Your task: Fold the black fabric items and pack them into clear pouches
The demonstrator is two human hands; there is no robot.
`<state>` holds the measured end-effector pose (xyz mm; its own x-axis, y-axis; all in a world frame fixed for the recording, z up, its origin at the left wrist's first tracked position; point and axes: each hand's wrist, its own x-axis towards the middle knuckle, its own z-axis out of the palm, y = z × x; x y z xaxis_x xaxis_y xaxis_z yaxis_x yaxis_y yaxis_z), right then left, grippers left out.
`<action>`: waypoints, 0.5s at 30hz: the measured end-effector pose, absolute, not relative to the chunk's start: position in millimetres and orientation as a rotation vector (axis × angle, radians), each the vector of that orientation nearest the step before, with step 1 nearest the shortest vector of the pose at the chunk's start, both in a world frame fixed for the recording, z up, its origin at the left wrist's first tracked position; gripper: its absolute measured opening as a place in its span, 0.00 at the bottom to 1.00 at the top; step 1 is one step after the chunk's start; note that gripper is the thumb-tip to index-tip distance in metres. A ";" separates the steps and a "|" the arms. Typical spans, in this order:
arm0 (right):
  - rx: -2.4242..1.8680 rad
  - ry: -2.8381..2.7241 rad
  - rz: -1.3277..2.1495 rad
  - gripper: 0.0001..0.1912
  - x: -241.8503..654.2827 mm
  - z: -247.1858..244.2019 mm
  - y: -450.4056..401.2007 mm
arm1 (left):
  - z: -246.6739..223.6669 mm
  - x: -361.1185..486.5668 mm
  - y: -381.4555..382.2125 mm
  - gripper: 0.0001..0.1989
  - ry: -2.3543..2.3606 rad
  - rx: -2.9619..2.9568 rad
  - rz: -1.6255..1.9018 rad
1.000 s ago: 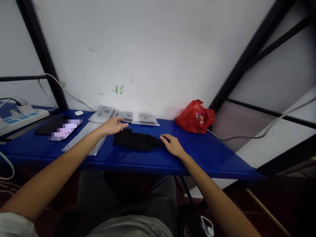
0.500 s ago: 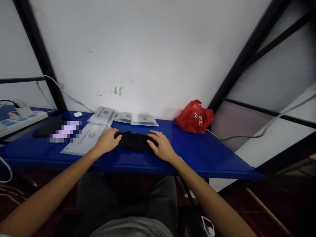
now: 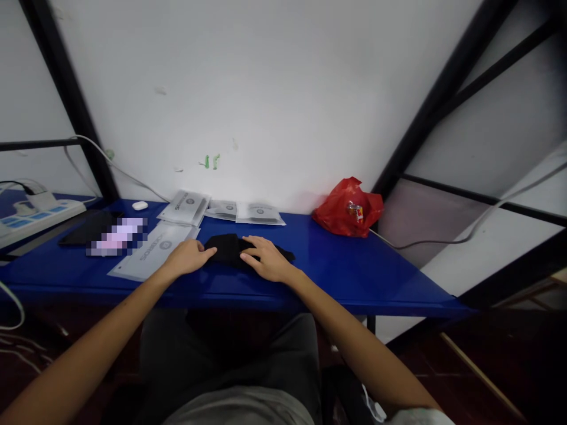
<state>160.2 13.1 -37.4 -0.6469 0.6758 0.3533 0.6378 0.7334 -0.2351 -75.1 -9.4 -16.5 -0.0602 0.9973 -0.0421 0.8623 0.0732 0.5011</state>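
Observation:
A folded piece of black cloth (image 3: 227,248) lies on the blue tabletop in front of me, its left part folded over in a neat flap. At its left end, my left hand (image 3: 185,258) grips the edge between thumb and curled fingers. My right hand (image 3: 264,260) rests on the cloth right of the middle, fingers stretched out and apart, pressing on it. A dark end of the cloth sticks out to the right from behind that hand. Beside my left hand lies a flat, printed frosted plastic bag (image 3: 155,251).
Several printed frosted bags (image 3: 185,206) lie along the wall. A red plastic bag (image 3: 345,209) stands at the back right. On the left are a blurred-out phone (image 3: 117,236), a black tablet-like item (image 3: 86,227), a white earbud case (image 3: 140,205) and a power strip (image 3: 39,218).
My right hand has moved left from the cloth's right end towards its middle. The left part now shows a folded flap, and my left hand has shifted slightly.

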 end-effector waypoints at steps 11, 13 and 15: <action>-1.020 -2.339 0.083 0.19 173.3 -39.3 15.5 | -20.2 -46.8 14.3 0.14 1.797 1.507 0.678; -1.069 -2.247 0.090 0.18 185.7 -38.2 16.8 | -18.5 -45.1 15.0 0.11 1.778 1.521 0.716; -1.117 -2.167 0.106 0.17 202.7 -38.5 18.8 | -15.3 -48.5 15.7 0.08 1.790 1.540 0.731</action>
